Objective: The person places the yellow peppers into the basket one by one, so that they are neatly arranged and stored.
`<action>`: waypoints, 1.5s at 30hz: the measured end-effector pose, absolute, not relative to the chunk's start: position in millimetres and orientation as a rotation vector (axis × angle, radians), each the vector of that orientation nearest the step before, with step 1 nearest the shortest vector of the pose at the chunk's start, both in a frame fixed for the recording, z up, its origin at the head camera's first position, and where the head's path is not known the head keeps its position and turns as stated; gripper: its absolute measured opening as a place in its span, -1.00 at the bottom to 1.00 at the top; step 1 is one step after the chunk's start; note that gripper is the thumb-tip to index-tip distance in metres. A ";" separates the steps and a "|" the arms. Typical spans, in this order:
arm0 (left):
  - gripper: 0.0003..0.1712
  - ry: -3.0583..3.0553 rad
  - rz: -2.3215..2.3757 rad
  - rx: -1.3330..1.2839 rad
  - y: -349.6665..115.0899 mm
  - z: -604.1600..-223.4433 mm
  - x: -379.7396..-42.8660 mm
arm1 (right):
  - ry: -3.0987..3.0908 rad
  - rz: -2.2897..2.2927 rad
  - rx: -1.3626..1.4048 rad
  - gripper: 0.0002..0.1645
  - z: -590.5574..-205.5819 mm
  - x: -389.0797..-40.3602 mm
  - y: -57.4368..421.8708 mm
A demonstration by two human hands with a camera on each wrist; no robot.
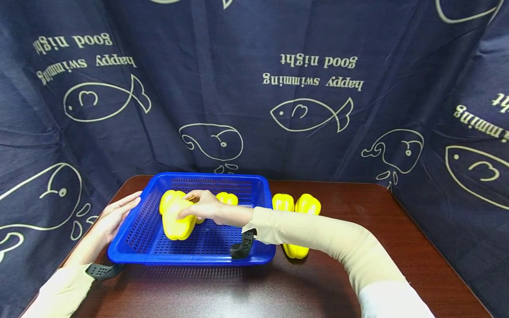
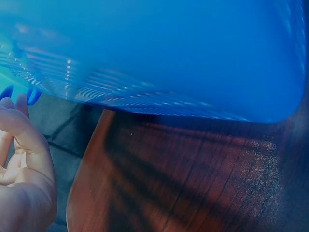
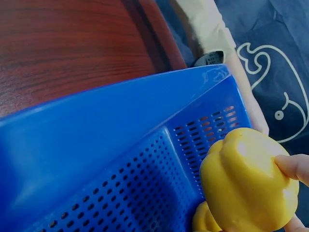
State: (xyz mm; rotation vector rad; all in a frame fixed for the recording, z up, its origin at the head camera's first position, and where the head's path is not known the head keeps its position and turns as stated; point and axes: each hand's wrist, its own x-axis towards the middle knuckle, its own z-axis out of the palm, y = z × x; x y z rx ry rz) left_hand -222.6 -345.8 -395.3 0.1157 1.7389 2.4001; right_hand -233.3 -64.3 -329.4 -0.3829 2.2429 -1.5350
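Note:
My right hand (image 1: 207, 206) holds a yellow bell pepper (image 1: 177, 221) between thumb and fingers, over the left part of a blue perforated plastic basket (image 1: 191, 259). In the right wrist view, the same bell pepper (image 3: 248, 181) shows its lobed end, with fingertips at its right side. Another yellow pepper (image 1: 167, 199) lies partly hidden behind it, and a further one (image 1: 227, 198) sits at the basket's back. My left hand (image 1: 115, 218) is at the basket's left side, its fairly straight fingers touching the rim; the left wrist view shows only part of this hand (image 2: 26, 164).
Right of the basket, yellow peppers (image 1: 308, 204) lie on the dark red-brown table (image 1: 358, 203); another (image 1: 296, 251) is partly covered by my right sleeve. A navy cloth (image 1: 254, 145) with fish and whale drawings hangs behind the table.

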 end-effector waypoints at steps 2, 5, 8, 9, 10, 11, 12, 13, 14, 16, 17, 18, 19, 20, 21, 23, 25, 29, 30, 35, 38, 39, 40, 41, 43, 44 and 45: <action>-0.60 1.729 2.402 0.118 -345.4 -395.8 -223.0 | 2.248 -1.534 -0.363 -0.47 -332.7 -233.6 -68.9; -0.60 1.722 2.406 0.119 -345.0 -396.2 -223.5 | 2.259 -1.526 -0.347 -0.46 -336.4 -233.3 -74.5; -0.60 1.726 2.412 0.118 -345.0 -395.7 -223.7 | 2.286 -1.501 -0.347 -0.45 -339.0 -233.4 -79.5; -0.60 1.730 2.414 0.115 -345.0 -395.3 -223.7 | 2.298 -1.491 -0.346 -0.44 -339.5 -233.5 -80.9; -0.60 1.736 2.414 0.111 -345.1 -394.9 -223.6 | 2.308 -1.483 -0.349 -0.42 -339.9 -233.7 -82.4; -0.61 1.746 2.412 0.105 -345.2 -394.4 -223.5 | 2.317 -1.475 -0.347 -0.41 -340.5 -234.0 -83.9; -0.61 1.749 2.411 0.101 -345.2 -394.0 -223.4 | 2.320 -1.472 -0.344 -0.41 -340.8 -234.3 -85.2; -0.61 1.750 2.410 0.096 -345.4 -393.8 -223.5 | 2.324 -1.470 -0.339 -0.40 -341.2 -234.8 -86.5; -0.62 1.753 2.407 0.092 -345.5 -393.6 -223.4 | 2.325 -1.470 -0.332 -0.41 -341.6 -235.1 -87.9; -0.62 1.755 2.404 0.083 -345.5 -393.0 -223.1 | 2.327 -1.472 -0.314 -0.42 -342.7 -235.8 -90.9; -0.62 1.754 2.403 0.081 -345.5 -392.9 -223.0 | 2.325 -1.472 -0.306 -0.42 -343.0 -236.0 -92.2; -0.62 1.751 2.403 0.079 -345.5 -392.9 -222.9 | 2.326 -1.474 -0.295 -0.43 -343.3 -236.1 -93.7; -0.62 1.750 2.404 0.076 -345.6 -392.8 -222.7 | 2.325 -1.476 -0.286 -0.43 -343.6 -236.1 -95.1; -0.62 1.751 2.403 0.075 -345.6 -392.6 -222.5 | 2.326 -1.473 -0.279 -0.43 -344.1 -236.2 -96.5; -0.62 1.752 2.402 0.074 -345.4 -392.5 -222.3 | 2.330 -1.465 -0.272 -0.43 -344.6 -236.3 -97.9; -0.62 1.752 2.398 0.084 -345.2 -392.6 -222.6 | 2.338 -1.447 -0.256 -0.44 -345.6 -236.2 -100.1; -0.62 1.756 2.391 0.089 -344.9 -392.7 -223.0 | 2.338 -1.434 -0.240 -0.46 -347.2 -236.4 -102.4; -0.63 1.770 2.378 0.087 -344.9 -392.8 -223.8 | 2.321 -1.418 -0.230 -0.50 -347.0 -235.1 -104.7; -0.63 1.770 2.378 0.082 -345.1 -392.7 -223.8 | 2.308 -1.417 -0.234 -0.51 -346.5 -234.8 -104.9; -0.63 1.764 2.386 0.086 -346.0 -392.5 -223.1 | 2.249 -1.378 -0.278 -0.56 -343.1 -235.4 -105.9; -0.63 1.768 2.389 0.089 -345.9 -392.6 -222.4 | 2.214 -1.368 -0.291 -0.55 -343.6 -237.0 -107.4; -0.64 1.772 2.387 0.088 -345.8 -392.6 -222.1 | 2.203 -1.366 -0.289 -0.55 -344.3 -237.8 -108.2; -0.64 1.776 2.385 0.082 -345.6 -392.5 -221.8 | 2.197 -1.364 -0.287 -0.55 -345.1 -238.6 -109.0; -0.65 1.780 2.384 0.077 -345.5 -392.4 -221.5 | 2.194 -1.368 -0.282 -0.55 -345.8 -239.1 -109.9; -0.66 1.785 2.383 0.073 -345.2 -392.1 -221.1 | 2.196 -1.369 -0.278 -0.56 -347.4 -239.9 -111.4; -0.66 1.787 2.382 0.072 -345.0 -392.0 -220.9 | 2.199 -1.364 -0.283 -0.56 -347.8 -240.0 -111.9; -0.66 1.787 2.383 0.073 -344.9 -391.8 -220.8 | 2.205 -1.355 -0.284 -0.57 -348.0 -239.8 -112.3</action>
